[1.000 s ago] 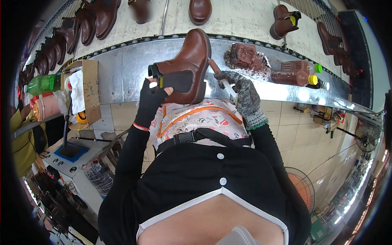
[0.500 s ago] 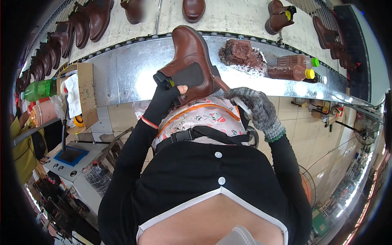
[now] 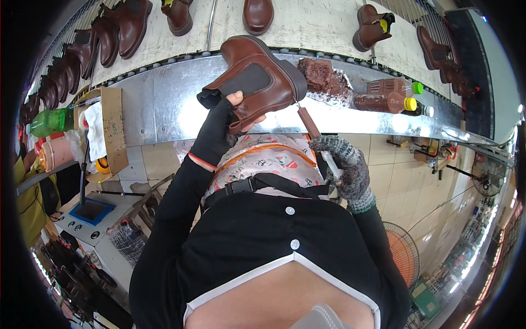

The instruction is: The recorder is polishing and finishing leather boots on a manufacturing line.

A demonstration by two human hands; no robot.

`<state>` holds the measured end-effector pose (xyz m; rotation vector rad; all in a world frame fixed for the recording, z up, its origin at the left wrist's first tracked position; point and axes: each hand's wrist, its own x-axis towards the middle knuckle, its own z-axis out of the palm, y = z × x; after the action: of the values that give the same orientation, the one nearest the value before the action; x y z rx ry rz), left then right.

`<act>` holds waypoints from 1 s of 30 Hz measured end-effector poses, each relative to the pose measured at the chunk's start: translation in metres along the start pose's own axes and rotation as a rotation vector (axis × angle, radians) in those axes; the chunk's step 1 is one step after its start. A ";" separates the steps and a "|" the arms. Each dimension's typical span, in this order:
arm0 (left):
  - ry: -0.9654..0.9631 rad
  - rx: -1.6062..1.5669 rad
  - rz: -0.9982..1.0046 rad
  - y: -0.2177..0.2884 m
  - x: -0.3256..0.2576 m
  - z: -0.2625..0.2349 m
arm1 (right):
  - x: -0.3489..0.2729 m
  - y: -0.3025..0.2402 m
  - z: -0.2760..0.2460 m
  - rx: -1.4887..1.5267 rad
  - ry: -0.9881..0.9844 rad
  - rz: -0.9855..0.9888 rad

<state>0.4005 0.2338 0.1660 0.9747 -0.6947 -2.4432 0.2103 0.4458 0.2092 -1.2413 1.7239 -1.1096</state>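
A brown leather ankle boot (image 3: 257,82) with a dark elastic side panel is held up at the metal ledge, its toe pointing away and its sole toward the right. My left hand (image 3: 219,129), in a black fingerless glove, grips it by the shaft near the pull tab, fingertips bare. My right hand (image 3: 346,167), in a grey knitted glove, is closed round a slim tool with a brown upper part (image 3: 308,122), a thin tip and a pale lower end. That tip is at the heel end of the sole; whether it touches cannot be made out.
On the metal ledge (image 3: 181,104) lie a brown crumbly lump (image 3: 323,79) on foil and several capped bottles (image 3: 383,102). Behind runs a pale conveyor (image 3: 312,27) carrying more brown boots. A cardboard box (image 3: 114,129) stands at the left, a fan (image 3: 402,249) at the lower right.
The boot has tilted, its heel swinging up and right and its shaft opening leftward. My right hand has moved slightly down, and the tool's thin tip now shows by the sole.
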 end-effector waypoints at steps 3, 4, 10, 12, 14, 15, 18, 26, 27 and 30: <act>0.022 0.012 -0.024 0.005 0.002 -0.003 | -0.005 -0.005 -0.005 0.295 -0.002 0.099; -0.007 0.010 -0.023 0.008 0.002 -0.005 | -0.007 -0.005 -0.005 0.437 0.010 0.111; -0.023 0.258 -0.024 0.034 0.018 -0.004 | 0.007 0.057 0.010 0.330 0.262 0.303; -0.139 0.227 0.083 0.040 0.043 0.009 | 0.015 0.094 0.022 0.355 0.355 0.336; -0.236 0.312 0.122 0.059 0.074 0.018 | 0.030 0.132 0.036 0.429 0.423 0.339; -0.295 0.393 0.118 0.072 0.093 0.022 | 0.037 0.147 0.042 0.570 0.445 0.407; -0.226 0.483 0.190 0.090 0.164 0.055 | 0.051 0.174 0.053 -0.304 0.441 0.320; -0.070 1.373 0.398 0.094 0.317 0.117 | 0.053 0.171 0.062 -0.492 0.473 0.215; 0.014 1.488 0.405 0.086 0.327 0.119 | 0.052 0.170 0.061 -0.451 0.453 0.254; 0.048 1.522 0.566 0.062 0.342 0.119 | 0.050 0.171 0.059 -0.512 0.416 0.164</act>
<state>0.0984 0.0343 0.1028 0.9830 -2.4744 -1.0853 0.1934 0.4119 0.0253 -1.1819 2.4921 -0.8988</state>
